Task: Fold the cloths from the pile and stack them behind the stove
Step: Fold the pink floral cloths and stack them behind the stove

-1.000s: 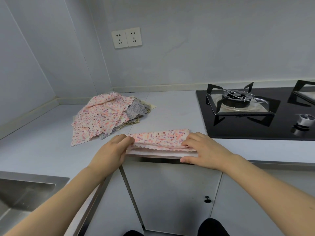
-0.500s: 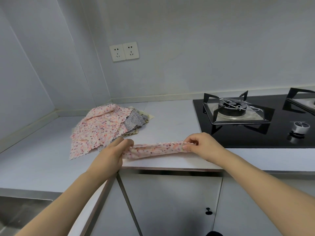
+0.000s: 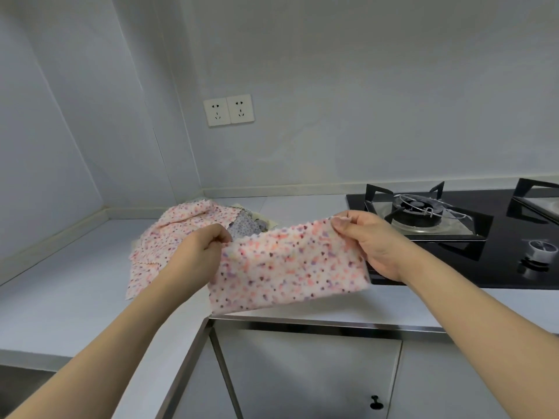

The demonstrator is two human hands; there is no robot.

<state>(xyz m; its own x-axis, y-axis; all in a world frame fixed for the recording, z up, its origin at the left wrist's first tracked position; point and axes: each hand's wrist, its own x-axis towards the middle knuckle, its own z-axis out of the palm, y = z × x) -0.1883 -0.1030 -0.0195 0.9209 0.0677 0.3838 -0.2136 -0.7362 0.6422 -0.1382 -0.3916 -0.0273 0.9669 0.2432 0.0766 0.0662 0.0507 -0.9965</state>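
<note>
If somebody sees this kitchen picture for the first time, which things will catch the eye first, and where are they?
First comes the pink floral cloth, held up in the middle above the counter edge, with the left hand and the right hand each pinching an upper corner. Behind the left hand, the pile of cloths lies on the grey counter toward the corner. On the right sits the black stove with its burner grate.

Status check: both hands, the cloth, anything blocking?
Left hand and right hand each pinch a top corner of the cloth. It hangs above the counter. Pile waits behind. Nothing blocking.
</note>
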